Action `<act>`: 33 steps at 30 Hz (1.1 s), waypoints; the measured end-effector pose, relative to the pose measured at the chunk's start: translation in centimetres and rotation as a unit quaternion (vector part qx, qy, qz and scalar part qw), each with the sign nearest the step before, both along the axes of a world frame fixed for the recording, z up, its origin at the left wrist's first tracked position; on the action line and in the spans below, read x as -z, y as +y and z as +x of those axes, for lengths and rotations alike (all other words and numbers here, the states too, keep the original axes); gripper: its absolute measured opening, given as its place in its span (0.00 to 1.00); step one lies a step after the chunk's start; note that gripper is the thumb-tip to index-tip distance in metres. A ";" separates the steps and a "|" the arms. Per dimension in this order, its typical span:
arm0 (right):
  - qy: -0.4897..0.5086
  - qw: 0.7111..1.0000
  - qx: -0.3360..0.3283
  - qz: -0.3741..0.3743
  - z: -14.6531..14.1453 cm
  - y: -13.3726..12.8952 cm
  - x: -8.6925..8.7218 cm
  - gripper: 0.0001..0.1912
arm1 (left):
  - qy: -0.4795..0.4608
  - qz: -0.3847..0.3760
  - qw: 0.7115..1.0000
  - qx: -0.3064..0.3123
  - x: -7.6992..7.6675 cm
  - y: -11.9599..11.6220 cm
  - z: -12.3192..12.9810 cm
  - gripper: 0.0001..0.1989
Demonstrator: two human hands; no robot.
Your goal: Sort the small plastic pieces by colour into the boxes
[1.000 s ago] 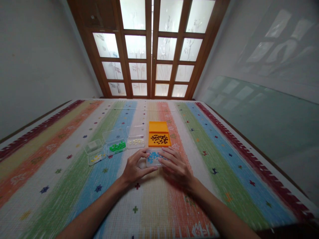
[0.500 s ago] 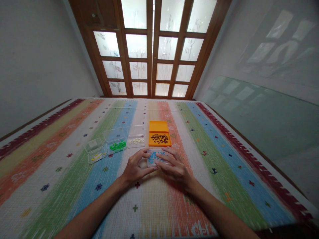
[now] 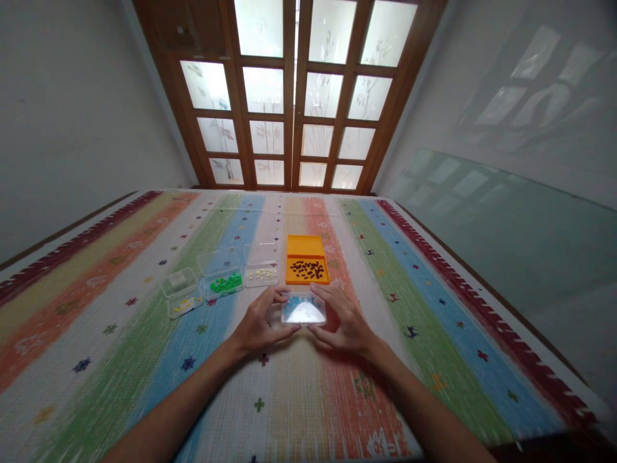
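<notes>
A small clear plastic box (image 3: 303,311) with light blue pieces inside lies between my two hands, its lid closed and catching a bright glare. My left hand (image 3: 260,321) grips its left side, thumb at the near edge and fingers at the far corner. On the right side, my right hand (image 3: 344,320) holds it the same way. Just beyond the box stands an open orange case (image 3: 304,245) with small dark brown pieces (image 3: 307,269) in its near half.
Left of the orange case are three open clear boxes: one with white pieces (image 3: 263,274), one with green pieces (image 3: 226,283), one with yellow pieces (image 3: 187,305). A striped cloth (image 3: 250,411) covers the table. Wooden glazed doors (image 3: 294,128) stand beyond it.
My right hand's fingers have moved off the top of the box to its right side. Glare now shows on the lid. My left hand has kept its grip.
</notes>
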State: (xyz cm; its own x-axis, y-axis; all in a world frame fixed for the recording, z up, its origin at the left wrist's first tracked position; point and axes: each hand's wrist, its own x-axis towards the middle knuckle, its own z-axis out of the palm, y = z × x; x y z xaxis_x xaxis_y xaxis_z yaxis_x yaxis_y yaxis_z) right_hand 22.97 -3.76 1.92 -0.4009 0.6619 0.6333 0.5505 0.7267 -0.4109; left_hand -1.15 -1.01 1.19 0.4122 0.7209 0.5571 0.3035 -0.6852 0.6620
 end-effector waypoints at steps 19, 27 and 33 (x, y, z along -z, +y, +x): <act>-0.042 0.983 0.015 -0.180 0.6 0.2 1.8 0.44 | 0.172 0.075 0.982 -0.014 -0.4 1.3 -1.7 0.23; -0.048 0.979 0.011 -0.197 0.6 0.2 1.2 0.46 | 0.266 0.153 0.919 -0.246 0.8 4.0 -3.4 0.16; -0.055 0.979 0.004 -0.197 0.6 0.3 1.2 0.45 | 0.307 0.152 0.907 -0.246 0.7 4.7 -4.1 0.10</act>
State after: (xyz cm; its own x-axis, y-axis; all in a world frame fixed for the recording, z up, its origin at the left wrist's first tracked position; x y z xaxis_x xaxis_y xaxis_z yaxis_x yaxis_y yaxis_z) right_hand 23.62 -3.48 0.74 -0.4464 0.8492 0.2822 0.6112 0.5197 -0.5969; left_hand -5.29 3.66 0.46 0.3810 0.7540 0.5351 0.8699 -0.4884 0.0687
